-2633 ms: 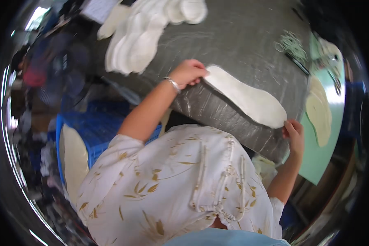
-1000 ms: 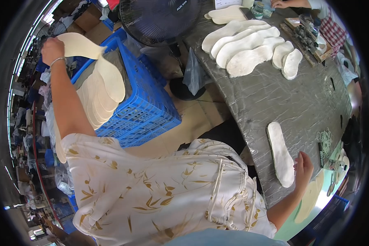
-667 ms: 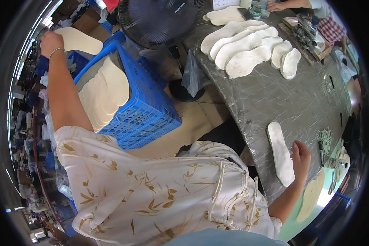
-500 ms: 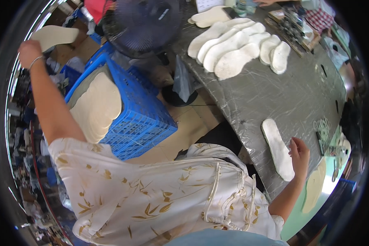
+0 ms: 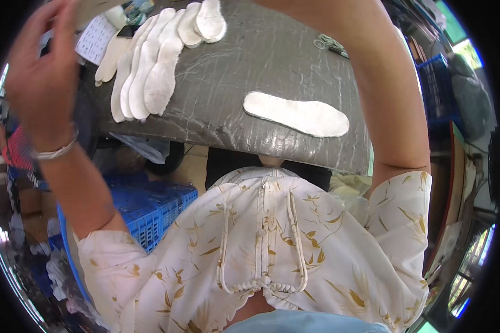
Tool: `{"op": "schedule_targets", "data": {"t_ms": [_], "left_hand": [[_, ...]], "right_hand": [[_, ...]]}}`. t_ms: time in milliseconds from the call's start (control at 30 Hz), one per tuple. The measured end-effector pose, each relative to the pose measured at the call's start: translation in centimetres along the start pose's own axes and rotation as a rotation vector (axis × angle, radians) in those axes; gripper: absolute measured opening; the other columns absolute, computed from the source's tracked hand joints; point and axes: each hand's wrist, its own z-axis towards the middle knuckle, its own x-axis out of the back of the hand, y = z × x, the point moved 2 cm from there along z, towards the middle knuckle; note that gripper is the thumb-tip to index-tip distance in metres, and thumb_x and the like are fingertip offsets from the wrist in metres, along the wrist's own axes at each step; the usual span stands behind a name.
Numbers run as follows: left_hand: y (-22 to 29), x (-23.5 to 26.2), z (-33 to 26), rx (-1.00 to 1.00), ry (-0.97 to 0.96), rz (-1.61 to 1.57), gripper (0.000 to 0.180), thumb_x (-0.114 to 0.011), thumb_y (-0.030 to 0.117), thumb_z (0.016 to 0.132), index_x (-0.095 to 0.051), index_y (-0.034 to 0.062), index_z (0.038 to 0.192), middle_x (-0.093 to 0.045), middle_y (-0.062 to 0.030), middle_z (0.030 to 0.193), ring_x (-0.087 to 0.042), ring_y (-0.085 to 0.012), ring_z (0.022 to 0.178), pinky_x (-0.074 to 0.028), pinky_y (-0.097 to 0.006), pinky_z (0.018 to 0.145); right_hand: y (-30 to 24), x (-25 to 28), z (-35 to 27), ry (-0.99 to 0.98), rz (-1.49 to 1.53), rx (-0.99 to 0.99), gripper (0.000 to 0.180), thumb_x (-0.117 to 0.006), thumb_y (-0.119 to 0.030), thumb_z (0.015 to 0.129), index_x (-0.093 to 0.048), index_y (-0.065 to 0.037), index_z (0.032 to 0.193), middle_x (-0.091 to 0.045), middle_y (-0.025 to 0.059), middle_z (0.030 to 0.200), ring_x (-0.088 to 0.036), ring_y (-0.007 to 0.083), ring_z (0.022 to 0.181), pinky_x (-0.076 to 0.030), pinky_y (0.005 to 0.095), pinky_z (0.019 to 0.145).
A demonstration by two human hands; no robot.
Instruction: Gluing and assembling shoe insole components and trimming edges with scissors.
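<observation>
My left hand (image 5: 43, 77) is raised at the upper left, somewhat smeared, its fingers on a beige insole (image 5: 97, 5) that the top edge cuts off. My right forearm (image 5: 386, 94) rises at the right and bends across the top, and the hand itself lies outside the picture. On the dark table (image 5: 222, 111) below it, a single white fuzzy insole (image 5: 297, 115) lies flat near the front edge. To its left, several white insoles (image 5: 162, 77) overlap in a row.
A blue plastic crate (image 5: 150, 219) stands low at the left, beside my body. A printed sheet (image 5: 96, 39) and a dark phone-like object (image 5: 126, 31) lie at the table's far left. Pale green rings or cords (image 5: 329, 41) are near my right forearm.
My view has swung rightward to face the table. My left hand has come from beyond the crate towards the table with the insole. My right hand has left the single insole and gone out of view.
</observation>
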Motion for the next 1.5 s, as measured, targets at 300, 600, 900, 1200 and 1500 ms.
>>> {"op": "schedule_targets", "data": {"t_ms": [300,600,900,1200,1500], "left_hand": [[13.3,-14.2,-0.8,-0.048,0.122,-0.716,0.027,-0.071,0.007,0.081,-0.062,0.0006,0.106,-0.064,-0.0105,0.101,-0.059,-0.022,0.09,-0.046,-0.033,0.077],[16.8,-24.3,-20.8,1.482,-0.666,-2.13,0.088,-0.052,0.072,0.084,-0.038,0.0066,0.141,-0.048,-0.012,0.136,-0.053,-0.027,0.119,-0.046,-0.043,0.096],[20.9,-26.1,-15.8,1.553,-0.53,-2.579,0.043,-0.061,0.034,0.093,-0.052,0.0059,0.125,-0.056,-0.0117,0.122,-0.058,-0.0301,0.113,-0.051,-0.04,0.09],[19.0,-25.6,-18.7,1.753,-0.392,-2.203,0.015,-0.068,0.016,0.09,-0.063,0.0111,0.103,-0.066,-0.0033,0.096,-0.063,-0.0152,0.089,-0.051,-0.028,0.075],[16.0,-21.0,-22.6,1.783,-0.673,-1.815,0.016,-0.061,0.009,0.092,-0.058,0.0061,0.108,-0.068,-0.0072,0.092,-0.067,-0.016,0.081,-0.054,-0.027,0.069]], "right_hand": [[1.1,3.9,-6.5,-0.191,-0.241,-0.382,0.02,-0.062,-0.001,0.079,-0.059,0.005,0.098,-0.064,0.02,0.079,-0.066,0.0355,0.076,-0.051,0.0409,0.066],[1.7,9.6,-10.4,0.065,0.238,-0.73,0.029,-0.061,-0.002,0.09,-0.058,0.003,0.119,-0.066,0.0065,0.093,-0.061,0.0091,0.079,-0.047,0.0208,0.063],[4.1,12.2,-17.5,0.473,0.581,-0.967,0.029,-0.06,0.0,0.089,-0.053,-0.001,0.117,-0.067,0.0093,0.091,-0.064,0.0133,0.071,-0.051,0.026,0.062],[1.6,12.9,-25.6,0.398,0.277,-1.22,0.025,-0.067,0.003,0.084,-0.058,-0.001,0.107,-0.065,0.0036,0.088,-0.058,0.008,0.071,-0.046,0.0218,0.064],[-0.5,10.4,-30.3,0.241,0.276,-1.466,0.022,-0.068,0.001,0.086,-0.058,0.002,0.106,-0.069,0.0067,0.089,-0.065,0.011,0.08,-0.05,0.0241,0.074]]}}
